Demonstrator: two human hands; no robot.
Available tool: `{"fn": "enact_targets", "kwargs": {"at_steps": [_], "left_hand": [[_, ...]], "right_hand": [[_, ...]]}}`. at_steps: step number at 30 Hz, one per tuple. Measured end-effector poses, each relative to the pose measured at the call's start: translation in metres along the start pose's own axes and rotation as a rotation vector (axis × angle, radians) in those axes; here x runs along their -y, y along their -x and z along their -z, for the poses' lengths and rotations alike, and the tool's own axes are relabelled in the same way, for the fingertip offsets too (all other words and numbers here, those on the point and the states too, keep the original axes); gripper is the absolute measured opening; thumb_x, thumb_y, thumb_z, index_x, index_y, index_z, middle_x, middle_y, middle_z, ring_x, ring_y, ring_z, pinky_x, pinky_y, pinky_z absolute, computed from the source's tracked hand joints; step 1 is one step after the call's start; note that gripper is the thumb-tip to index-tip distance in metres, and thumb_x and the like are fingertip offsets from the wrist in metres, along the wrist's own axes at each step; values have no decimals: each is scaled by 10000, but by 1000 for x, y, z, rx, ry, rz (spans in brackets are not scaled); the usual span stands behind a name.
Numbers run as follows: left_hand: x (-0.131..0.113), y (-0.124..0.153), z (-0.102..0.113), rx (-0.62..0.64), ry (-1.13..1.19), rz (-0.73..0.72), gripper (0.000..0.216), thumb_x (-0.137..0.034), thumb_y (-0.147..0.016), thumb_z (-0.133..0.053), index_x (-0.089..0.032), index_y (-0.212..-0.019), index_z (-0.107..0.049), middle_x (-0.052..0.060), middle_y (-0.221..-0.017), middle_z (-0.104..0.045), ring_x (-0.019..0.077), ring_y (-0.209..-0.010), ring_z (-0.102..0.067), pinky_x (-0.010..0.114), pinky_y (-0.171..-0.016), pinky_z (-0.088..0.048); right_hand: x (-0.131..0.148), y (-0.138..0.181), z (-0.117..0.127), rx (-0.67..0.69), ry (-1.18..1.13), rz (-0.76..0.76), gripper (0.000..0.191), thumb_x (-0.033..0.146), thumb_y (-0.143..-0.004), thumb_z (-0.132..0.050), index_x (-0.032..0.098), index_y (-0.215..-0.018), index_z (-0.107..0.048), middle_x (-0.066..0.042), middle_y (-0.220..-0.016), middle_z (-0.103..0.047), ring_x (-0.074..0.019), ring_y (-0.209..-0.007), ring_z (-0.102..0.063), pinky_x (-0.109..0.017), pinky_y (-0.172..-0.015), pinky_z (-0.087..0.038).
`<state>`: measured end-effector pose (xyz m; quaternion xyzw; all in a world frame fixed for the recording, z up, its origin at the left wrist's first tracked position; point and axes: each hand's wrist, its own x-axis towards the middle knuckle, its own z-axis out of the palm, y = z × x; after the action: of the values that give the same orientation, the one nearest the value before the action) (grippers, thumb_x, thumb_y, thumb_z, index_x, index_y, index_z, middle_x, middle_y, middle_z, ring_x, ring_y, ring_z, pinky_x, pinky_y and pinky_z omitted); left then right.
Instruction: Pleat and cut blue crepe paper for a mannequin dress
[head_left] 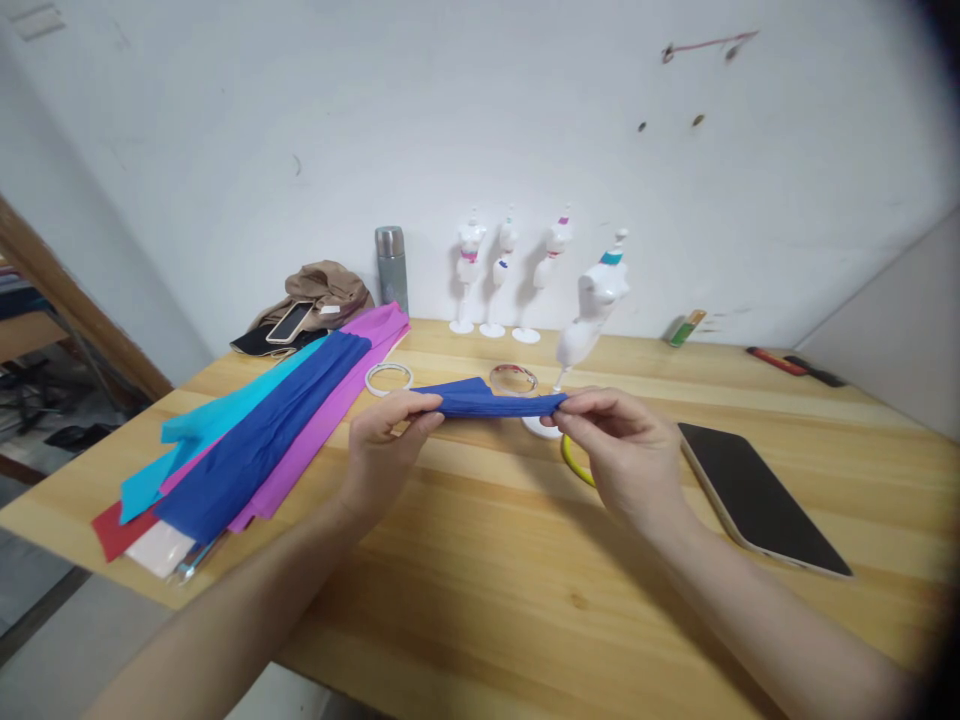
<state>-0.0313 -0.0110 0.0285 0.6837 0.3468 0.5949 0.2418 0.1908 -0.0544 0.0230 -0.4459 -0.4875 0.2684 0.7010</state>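
Observation:
A folded strip of dark blue crepe paper (491,402) stretches level between my two hands above the wooden table (480,560). My left hand (386,440) pinches its left end with thumb and fingers closed. My right hand (622,440) pinches its right end the same way. Just behind the strip stands a small white mannequin bust (592,310) on a round base, tilted a little. A yellow ring (574,462) lies partly hidden under my right hand.
Long sheets of cyan, blue, magenta and red crepe paper (255,440) lie at the left. Two tape rolls (388,377) sit mid-table. Three mannequin busts (510,275), a steel flask (391,265) and a cloth pile with a phone (307,310) line the back. A dark tablet (757,495) lies at the right.

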Motion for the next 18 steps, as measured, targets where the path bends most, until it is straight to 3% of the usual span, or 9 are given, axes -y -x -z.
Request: {"fn": "enact_targets", "kwargs": {"at_steps": [7,18], "left_hand": [[5,-2,1,-6,-135,-277,107,-137,-771,-679,-208,-829,-735,25,-819,-750,174,-779,-694,311,-757,-563],[7,-1,-2,-27,-252,-330,82,-142,-810,-633,-195,-802,-694,8,-771,-719,137,-720,-668,256,-691,-538]], "right_hand": [[-2,0,2,14,92,118,126,258,-723,-749,299,-842,-749,-14,-866,-711,-195,-755,-666,-353,-697,-551],[-8,2,3,45,301,278,147,224,-813,-660,326,-902,-718,-9,-906,-707,-217,-866,-649,-384,-793,-511]]}}
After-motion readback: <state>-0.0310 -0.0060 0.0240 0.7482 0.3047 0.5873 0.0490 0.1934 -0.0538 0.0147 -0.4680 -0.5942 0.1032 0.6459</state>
